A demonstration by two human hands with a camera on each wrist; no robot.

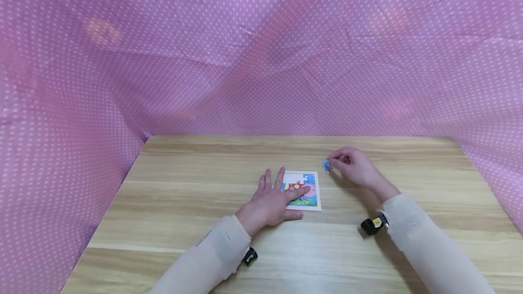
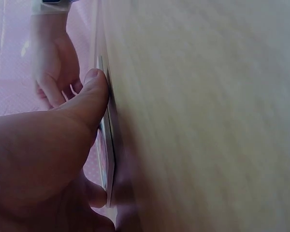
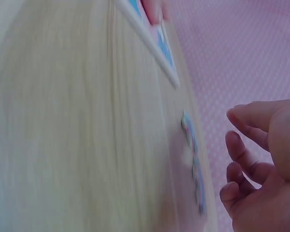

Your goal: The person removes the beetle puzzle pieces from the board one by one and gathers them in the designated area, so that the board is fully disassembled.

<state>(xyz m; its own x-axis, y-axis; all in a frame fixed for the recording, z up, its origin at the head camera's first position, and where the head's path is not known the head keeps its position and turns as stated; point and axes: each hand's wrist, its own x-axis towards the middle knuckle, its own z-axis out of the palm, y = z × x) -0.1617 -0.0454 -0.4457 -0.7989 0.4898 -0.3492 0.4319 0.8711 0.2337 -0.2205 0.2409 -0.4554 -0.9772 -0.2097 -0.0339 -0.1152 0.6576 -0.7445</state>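
A square jigsaw puzzle in a white frame (image 1: 319, 194) lies on the table, showing a pink cartoon figure, blue background and green grass. White backing shows in its upper left part. My left hand (image 1: 269, 201) rests on it with fingers spread, the index finger across the picture. In the left wrist view the thumb (image 2: 94, 94) lies along the frame's edge. My right hand (image 1: 355, 167) hovers right of the frame with loosely bent fingers. Just beneath its fingertips lies a blue puzzle piece (image 3: 195, 164), apart from the hand in the right wrist view; the hand partly hides it from above.
The wood-grain table (image 1: 171, 198) ends at a back edge before a pink polka-dot cloth (image 1: 261, 58), which also hangs at both sides. A black wrist device (image 1: 372, 226) sits under the right sleeve, another (image 1: 250, 256) under the left.
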